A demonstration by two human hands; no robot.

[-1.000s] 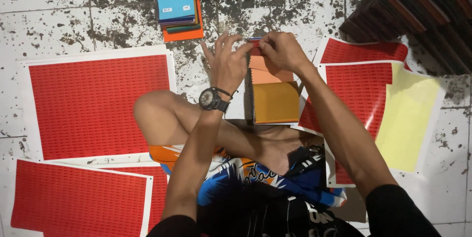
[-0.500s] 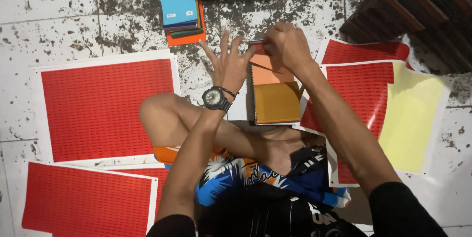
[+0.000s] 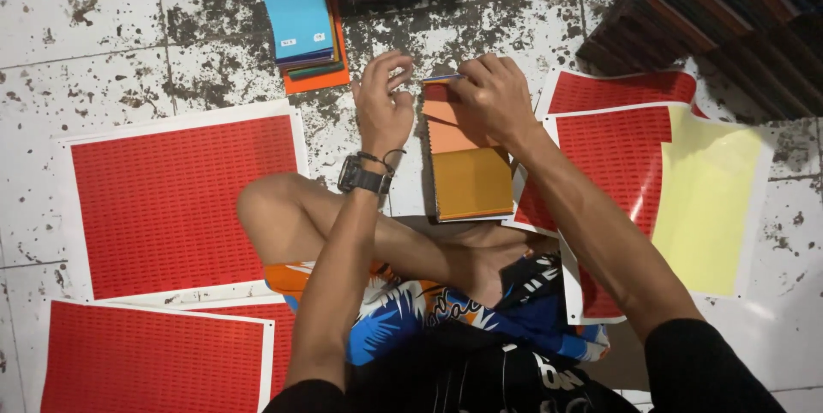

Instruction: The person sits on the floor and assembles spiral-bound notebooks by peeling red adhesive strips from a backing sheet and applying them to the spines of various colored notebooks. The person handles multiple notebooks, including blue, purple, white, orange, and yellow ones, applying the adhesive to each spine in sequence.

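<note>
Swatch book [image 3: 470,175]: orange and ochre cards, on the floor just beyond the crossed legs.
Right hand [image 3: 493,98]: fingers curled, pinching its far top edge.
Left hand [image 3: 383,104]: fingers spread loosely, touching the book's left corner, gripping nothing.
Red sheets [image 3: 184,199]: left and right.
Blue swatch stack [image 3: 300,14]: far left.

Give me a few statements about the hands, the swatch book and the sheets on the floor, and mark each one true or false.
1. The right hand rests on the top of the swatch book. True.
2. The left hand lies flat on a red sheet. False: it is raised beside the book, fingers spread.
3. A watch sits on the left wrist. True.
4. The yellow sheet lies to the left of the person. False: it lies on the right, over a red sheet.
5. A blue-topped stack lies on the floor beyond the hands. True.
</note>
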